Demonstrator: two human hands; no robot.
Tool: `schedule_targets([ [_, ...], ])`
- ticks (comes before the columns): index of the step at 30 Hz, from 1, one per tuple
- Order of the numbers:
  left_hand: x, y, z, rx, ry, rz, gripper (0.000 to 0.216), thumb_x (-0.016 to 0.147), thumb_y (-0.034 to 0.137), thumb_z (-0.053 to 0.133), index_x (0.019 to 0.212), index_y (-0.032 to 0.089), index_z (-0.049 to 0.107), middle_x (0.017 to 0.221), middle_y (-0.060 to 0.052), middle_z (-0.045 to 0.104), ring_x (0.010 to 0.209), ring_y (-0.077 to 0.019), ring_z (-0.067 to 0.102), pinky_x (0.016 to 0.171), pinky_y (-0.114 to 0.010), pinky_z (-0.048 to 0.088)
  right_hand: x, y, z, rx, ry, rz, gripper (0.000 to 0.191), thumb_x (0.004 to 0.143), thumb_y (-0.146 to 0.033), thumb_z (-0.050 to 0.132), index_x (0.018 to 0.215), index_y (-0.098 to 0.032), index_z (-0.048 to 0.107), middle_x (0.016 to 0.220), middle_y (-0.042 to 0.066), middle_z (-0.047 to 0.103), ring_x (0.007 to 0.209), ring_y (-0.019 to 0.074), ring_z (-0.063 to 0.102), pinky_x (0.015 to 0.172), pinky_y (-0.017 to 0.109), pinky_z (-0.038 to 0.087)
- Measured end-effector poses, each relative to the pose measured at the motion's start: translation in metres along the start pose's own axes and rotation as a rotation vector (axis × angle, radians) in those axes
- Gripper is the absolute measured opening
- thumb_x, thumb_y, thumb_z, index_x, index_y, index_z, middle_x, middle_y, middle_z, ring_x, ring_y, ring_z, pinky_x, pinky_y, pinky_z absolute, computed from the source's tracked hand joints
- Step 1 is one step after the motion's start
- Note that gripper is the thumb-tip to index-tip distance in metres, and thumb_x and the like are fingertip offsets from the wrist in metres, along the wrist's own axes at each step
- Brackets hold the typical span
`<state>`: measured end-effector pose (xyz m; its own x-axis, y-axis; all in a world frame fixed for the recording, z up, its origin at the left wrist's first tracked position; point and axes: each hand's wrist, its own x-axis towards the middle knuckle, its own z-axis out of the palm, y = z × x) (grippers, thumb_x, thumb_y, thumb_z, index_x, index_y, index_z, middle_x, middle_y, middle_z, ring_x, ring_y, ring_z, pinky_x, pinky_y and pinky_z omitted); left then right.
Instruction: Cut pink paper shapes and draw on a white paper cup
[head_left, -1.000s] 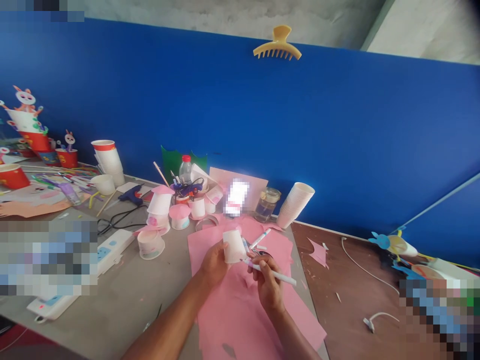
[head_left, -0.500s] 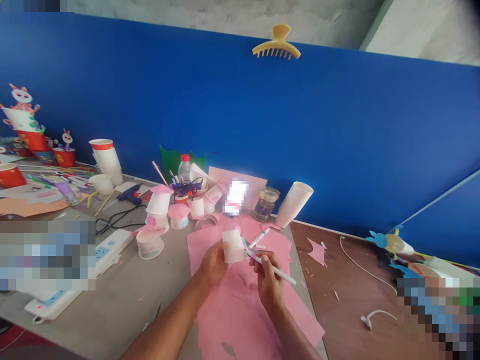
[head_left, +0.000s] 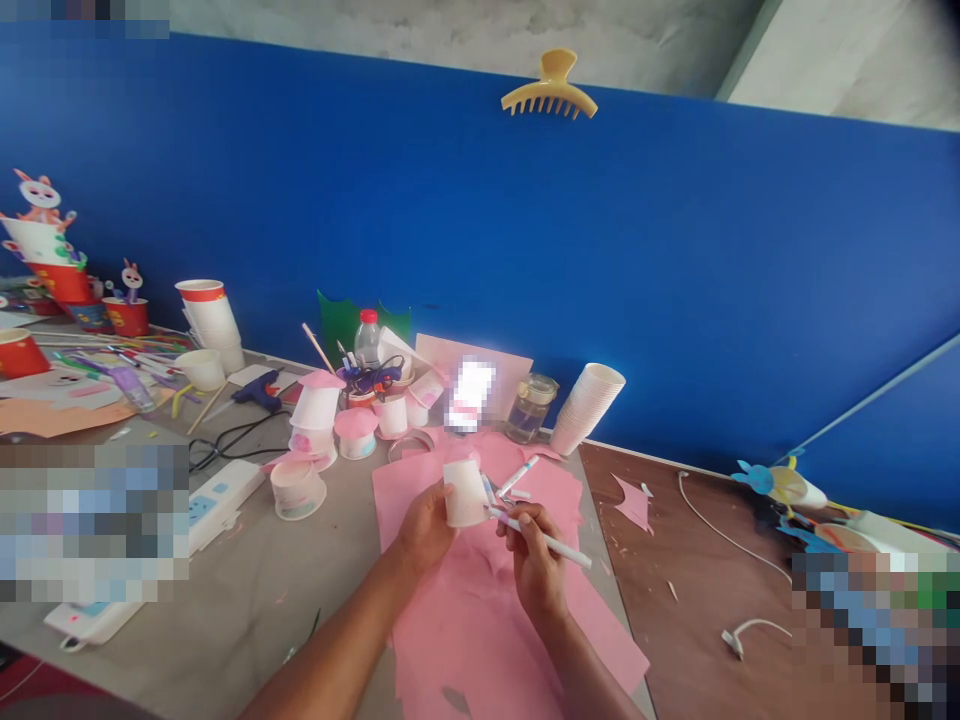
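The left hand (head_left: 429, 525) is closed on the white cup (head_left: 465, 495), above the pink paper (head_left: 465, 620); the right hand (head_left: 537, 562) pinches the marker (head_left: 568, 551). For clean marks, hold the cup steady and press lightly.

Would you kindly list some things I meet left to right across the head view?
Small red bunny cup, red-rimmed paper-cup stack, red-capped bottle, left hand, held white paper cup, right hand, pink paper scrap, white cable plug.
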<state>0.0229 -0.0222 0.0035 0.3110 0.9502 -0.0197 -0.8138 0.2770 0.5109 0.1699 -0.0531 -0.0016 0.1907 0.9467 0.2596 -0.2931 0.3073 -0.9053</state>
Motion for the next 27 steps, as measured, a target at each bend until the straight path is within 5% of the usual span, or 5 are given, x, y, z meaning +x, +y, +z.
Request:
schedule_targets([
  [6, 0.0002, 0.0001, -0.0007, -0.003, -0.008, 0.002, 0.027, 0.075, 0.025, 0.064, 0.095, 0.007, 0.07, 0.088, -0.012, 0.073, 0.079, -0.0228, 0.064, 0.072, -0.032, 0.043, 0.0001, -0.003, 0.0008, 0.096, -0.006, 0.051, 0.029, 0.079, -0.044, 0.067, 0.061, -0.021, 0.063, 0.053, -0.002, 0.055, 0.06, 0.0168, 0.059, 0.064, 0.03, 0.046],
  [19, 0.0005, -0.0008, -0.0024, -0.028, 0.033, 0.001, 0.022, 0.073, 0.024, 0.064, 0.089, 0.01, 0.07, 0.093, -0.013, 0.073, 0.094, -0.0284, 0.064, 0.079, -0.035, 0.044, 0.0029, -0.0066, 0.0039, 0.109, 0.047, 0.06, 0.032, 0.079, -0.047, 0.067, 0.061, -0.02, 0.062, 0.048, -0.004, 0.047, 0.052, 0.0135, 0.047, 0.058, 0.028, 0.041],
  [27, 0.0018, -0.001, -0.0065, -0.024, -0.03, 0.0, 0.03, 0.075, 0.025, 0.063, 0.101, 0.01, 0.068, 0.092, -0.012, 0.073, 0.094, -0.0284, 0.064, 0.081, -0.036, 0.044, 0.0013, -0.0039, 0.0023, 0.128, 0.012, 0.102, 0.033, 0.075, -0.048, 0.071, 0.059, -0.021, 0.063, 0.046, -0.005, 0.046, 0.053, 0.014, 0.052, 0.062, 0.029, 0.044],
])
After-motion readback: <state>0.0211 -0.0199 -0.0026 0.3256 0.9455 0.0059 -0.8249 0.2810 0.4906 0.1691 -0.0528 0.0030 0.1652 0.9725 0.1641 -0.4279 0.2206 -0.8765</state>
